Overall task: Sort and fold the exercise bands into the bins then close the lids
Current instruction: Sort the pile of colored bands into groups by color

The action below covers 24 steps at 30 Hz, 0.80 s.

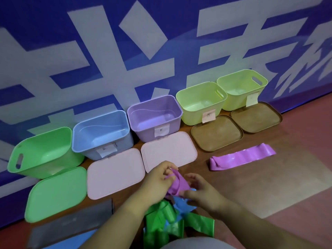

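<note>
Head view: my left hand [158, 178] and right hand [199, 189] both pinch a purple band [177, 184] above the green-and-blue pile [167, 223]. Every bin looks empty, lids off, so sorting has barely begun; purple bin [154, 112] waits ahead.

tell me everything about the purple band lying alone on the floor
The loose purple band is a flat, glossy strip, rubbery-looking, wrinkled and doubled over at its left end. It lies on the floor, slanting up to the right, just in front of the nearer brown lid; nothing grips it.
</note>
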Tool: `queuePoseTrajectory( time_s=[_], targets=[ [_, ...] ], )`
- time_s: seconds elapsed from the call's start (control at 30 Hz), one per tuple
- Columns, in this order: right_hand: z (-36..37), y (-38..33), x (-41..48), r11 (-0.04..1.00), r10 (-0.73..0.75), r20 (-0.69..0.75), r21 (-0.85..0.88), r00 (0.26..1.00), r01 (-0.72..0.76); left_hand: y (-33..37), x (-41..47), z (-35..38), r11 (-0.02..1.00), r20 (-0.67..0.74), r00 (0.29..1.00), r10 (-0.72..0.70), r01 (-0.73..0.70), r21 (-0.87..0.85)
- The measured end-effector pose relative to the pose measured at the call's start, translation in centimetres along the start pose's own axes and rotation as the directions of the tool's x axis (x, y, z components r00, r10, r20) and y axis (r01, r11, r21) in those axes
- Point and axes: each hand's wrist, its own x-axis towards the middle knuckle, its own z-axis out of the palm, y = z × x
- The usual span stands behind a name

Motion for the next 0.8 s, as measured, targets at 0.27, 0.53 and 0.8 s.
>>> queuePoseTrajectory(
  time_s=[0.27, 0.53, 0.8],
  targets=[
    [0.5, -2.5, -1.8, 0.982, -0.179, -0.092, 0.044, 0.979, 0.184, 2.3, -2.8, -1.5, 0.996, -0.17, 0.985, 0.015, -0.029, -0.079],
    [0.3, -3.8, -2.2, 0.975, -0.219, -0.288, -0.031, 0.932, 0.22, 0.1, -4.4, -4.2, 0.989, -0.236, 0.971, -0.045, 0.009, -0.149],
    [0.6, -5.9, -4.8, 0.957, -0.274, -0.394, -0.199, 0.878, 0.209, -2.2, -4.0, -8.1, 0.992, -0.221, 0.975, -0.029, 0.0, -0.13]
  ],
)
